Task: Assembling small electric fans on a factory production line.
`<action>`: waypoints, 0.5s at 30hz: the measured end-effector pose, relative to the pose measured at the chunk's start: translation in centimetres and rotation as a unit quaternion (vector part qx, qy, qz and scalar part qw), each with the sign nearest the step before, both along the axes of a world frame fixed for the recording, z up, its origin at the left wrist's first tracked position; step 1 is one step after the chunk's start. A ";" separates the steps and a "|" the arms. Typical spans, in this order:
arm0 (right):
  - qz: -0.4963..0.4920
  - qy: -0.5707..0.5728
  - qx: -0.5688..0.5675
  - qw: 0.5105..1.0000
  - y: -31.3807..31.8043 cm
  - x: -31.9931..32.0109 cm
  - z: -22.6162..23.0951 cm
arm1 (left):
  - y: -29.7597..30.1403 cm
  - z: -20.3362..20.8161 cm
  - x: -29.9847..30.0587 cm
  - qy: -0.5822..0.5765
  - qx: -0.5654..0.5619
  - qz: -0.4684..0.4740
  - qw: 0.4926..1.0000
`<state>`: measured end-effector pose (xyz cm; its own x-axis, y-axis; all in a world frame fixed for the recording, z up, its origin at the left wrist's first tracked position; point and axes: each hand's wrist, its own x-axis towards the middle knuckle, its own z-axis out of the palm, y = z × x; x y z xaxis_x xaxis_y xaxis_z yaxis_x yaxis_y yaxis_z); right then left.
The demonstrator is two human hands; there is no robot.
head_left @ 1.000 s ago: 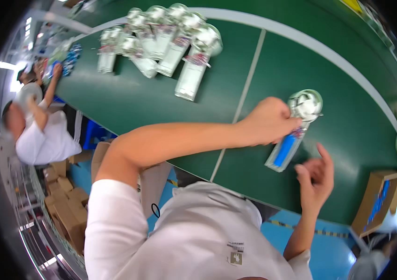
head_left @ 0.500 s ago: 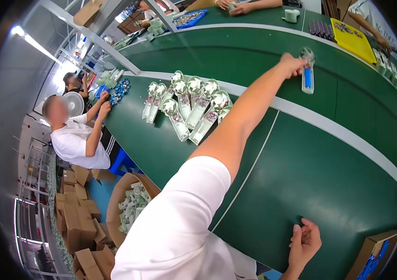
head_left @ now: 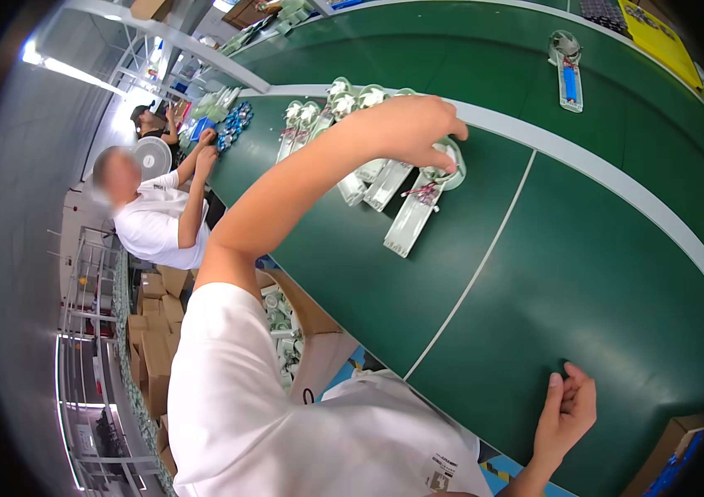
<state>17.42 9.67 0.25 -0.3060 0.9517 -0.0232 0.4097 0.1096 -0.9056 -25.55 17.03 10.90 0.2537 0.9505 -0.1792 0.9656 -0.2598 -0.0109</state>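
My left hand (head_left: 420,132) reaches over a cluster of pale green handheld fan housings on the green table. Its thumb and fingers are spread around the round head of the nearest fan housing (head_left: 408,225), thumb touching or just above the rim; I cannot tell which. That housing has a long open handle with thin red wires near its head. Other fan housings (head_left: 385,184) with white blades lie beside it, partly hidden by my forearm. My right hand (head_left: 565,418) hovers at the table's near edge, fingers loosely curled and apart, holding nothing. A fan housing with a blue battery (head_left: 568,83) lies on the far green belt.
A grey rail (head_left: 600,166) divides the table from the belt. At lower right stands a cardboard box (head_left: 658,451) with blue pieces. A person in white (head_left: 157,219) works at left near blue parts (head_left: 236,124). A yellow tray (head_left: 662,41) sits far right.
My left hand has let go of the battery-fitted fan housing on the belt and come back left to the cluster. My right hand stays near the table's edge. The view has shifted.
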 end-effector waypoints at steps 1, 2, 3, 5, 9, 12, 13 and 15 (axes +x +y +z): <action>-0.003 -0.009 0.001 1.000 0.0 0.0 0.1 | -0.1 0.0 0.0 -0.010 -0.005 0.001 1.000; -0.007 -0.019 0.003 1.000 0.0 0.0 0.2 | -0.3 -0.2 -0.2 -0.012 -0.003 0.003 1.000; -0.007 -0.014 -0.008 1.000 0.1 0.2 -0.1 | -0.4 -0.4 -0.3 -0.043 -0.017 0.003 0.999; -0.011 -0.017 0.010 1.000 -0.3 -0.1 -0.3 | -1.5 -1.7 -0.4 -0.106 0.003 -0.008 0.994; -0.027 0.014 -0.007 0.999 -0.4 -0.1 -0.8 | -4.0 -4.0 1.4 -0.213 0.053 -0.025 0.975; -0.028 0.046 -0.124 0.991 -1.1 -1.0 2.3 | -5.7 -6.1 4.7 -0.308 0.108 -0.058 0.943; -0.037 0.035 -0.124 0.991 -1.4 -1.3 2.8 | -6.0 -7.3 6.1 -0.328 0.162 -0.075 0.928; 0.041 0.106 -0.179 0.977 -1.6 -2.2 3.5 | -6.6 -8.5 9.3 -0.349 0.219 -0.083 0.908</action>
